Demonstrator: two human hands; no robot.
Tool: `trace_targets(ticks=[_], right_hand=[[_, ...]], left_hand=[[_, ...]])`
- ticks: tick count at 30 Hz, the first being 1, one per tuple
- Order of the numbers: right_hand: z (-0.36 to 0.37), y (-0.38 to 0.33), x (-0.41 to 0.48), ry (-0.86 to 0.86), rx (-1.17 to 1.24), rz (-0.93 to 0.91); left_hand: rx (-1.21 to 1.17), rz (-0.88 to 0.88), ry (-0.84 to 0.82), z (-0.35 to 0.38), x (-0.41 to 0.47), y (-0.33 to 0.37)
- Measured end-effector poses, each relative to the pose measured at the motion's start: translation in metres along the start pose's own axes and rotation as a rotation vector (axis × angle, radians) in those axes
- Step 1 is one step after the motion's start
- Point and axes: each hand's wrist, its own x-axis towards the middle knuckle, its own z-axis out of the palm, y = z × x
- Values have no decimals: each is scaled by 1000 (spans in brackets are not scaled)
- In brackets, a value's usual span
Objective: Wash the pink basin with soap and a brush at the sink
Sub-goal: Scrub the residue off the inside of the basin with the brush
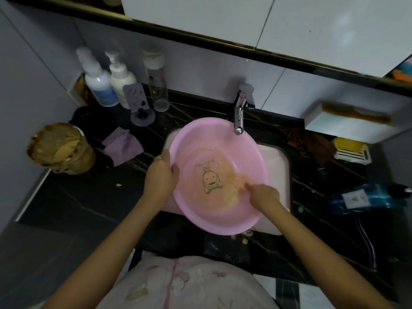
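The fingers of the left hand [161,172] curl round the left edge of the pink basin [211,139]. The thumb is on the inside, so this hand has a firm hold of it. The fingers of the right hand [264,195] reach down into the pink basin and touch its bottom. They are blurry. It cannot be told if they are bent round something small or just rubbing with bare tips. Next to them is a yellow-brown smear [233,186] on the pink bottom, close to a little cartoon picture [210,180].

The pink basin sits tilted in the white sink [278,157], with its far edge right under the tap [238,118]. No water can be seen coming out.

The job looks like it is near the start. The dirt is not gone, and no foam shows. A yellow block that may be soap [347,144] lies on a white tray [354,156] on the right, well away from the hands. A long brown thing that may be a brush [356,113] lies on a white box [330,124] behind it. So soaping, brushing and rinsing all look left to do.
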Motion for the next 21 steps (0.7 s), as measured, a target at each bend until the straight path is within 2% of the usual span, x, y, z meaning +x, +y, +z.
trace_targets(ticks=[3, 5, 8, 12, 14, 15, 19, 21], right_hand=[[4, 1, -26, -217, 49, -86], [0, 3, -23, -256, 92, -55], [-14, 17, -2, -190, 102, 1], [-42, 41, 29, 144, 141, -7], [-56, 51, 35, 301, 20, -33], [-61, 54, 34, 326, -85, -62], [-49, 53, 17, 114, -250, -125], [-33, 49, 16, 123, -285, -119]], left_hand=[[72, 26, 5, 7, -1, 14], [106, 27, 8, 7, 0, 20], [131, 16, -8, 5, 4, 19], [135, 44, -24, 5, 8, 19], [139, 52, -16, 5, 10, 20], [138, 52, -14, 7, 10, 20], [124, 58, -1, 8, 7, 19], [125, 60, 8, 8, 7, 20]])
